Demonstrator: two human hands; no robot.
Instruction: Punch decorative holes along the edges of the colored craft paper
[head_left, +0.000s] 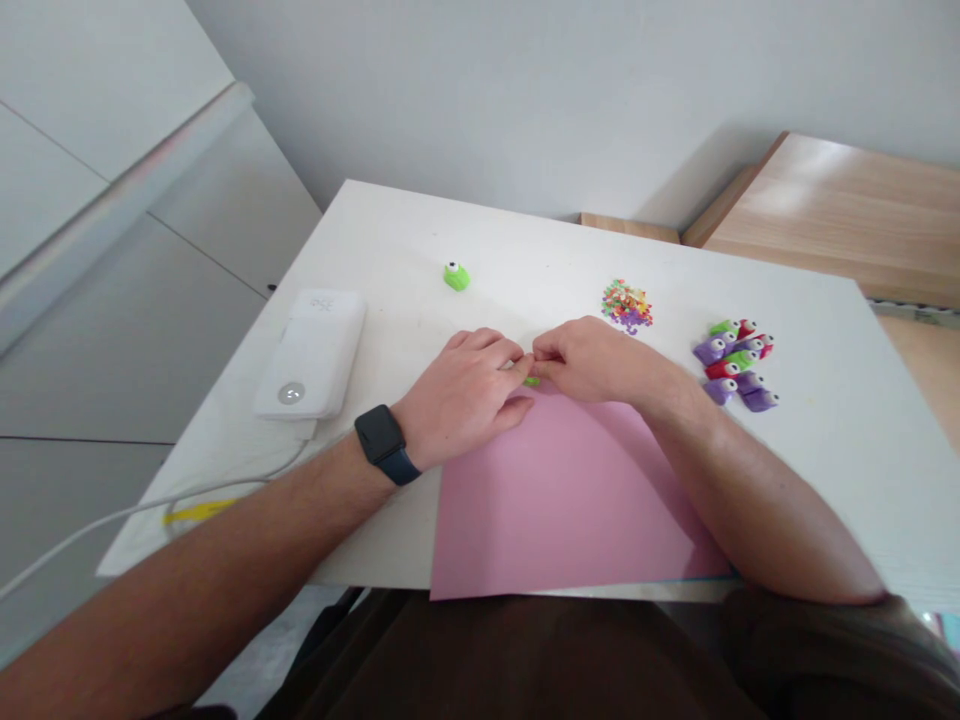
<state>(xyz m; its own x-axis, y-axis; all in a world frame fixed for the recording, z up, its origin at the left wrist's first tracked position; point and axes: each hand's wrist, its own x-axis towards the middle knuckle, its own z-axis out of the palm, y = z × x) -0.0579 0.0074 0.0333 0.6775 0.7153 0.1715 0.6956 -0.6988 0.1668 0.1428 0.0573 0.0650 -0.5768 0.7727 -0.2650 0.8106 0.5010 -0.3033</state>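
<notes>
My left hand [480, 385], with a dark watch [380, 436] on its wrist, is curled over the far edge of a pink sheet [555, 500]. My right hand [589, 357] meets it there in a pinch, fingertips touching. A small bright green piece [532, 381] shows between and just below the fingertips of both hands; most of it is hidden. Beyond my hands stands a green clay-like lump [457, 277] with one white eye. A pile of small multicoloured bits [627, 305] lies past my right hand.
At the right, several purple, red and green eyed lumps [737, 365] cluster on the white table [397, 230]. A white power bank-like box [311, 352] with a cable [202, 487] sits at the left, near a yellow strip [201, 511]. Wooden furniture [840, 205] adjoins the back right.
</notes>
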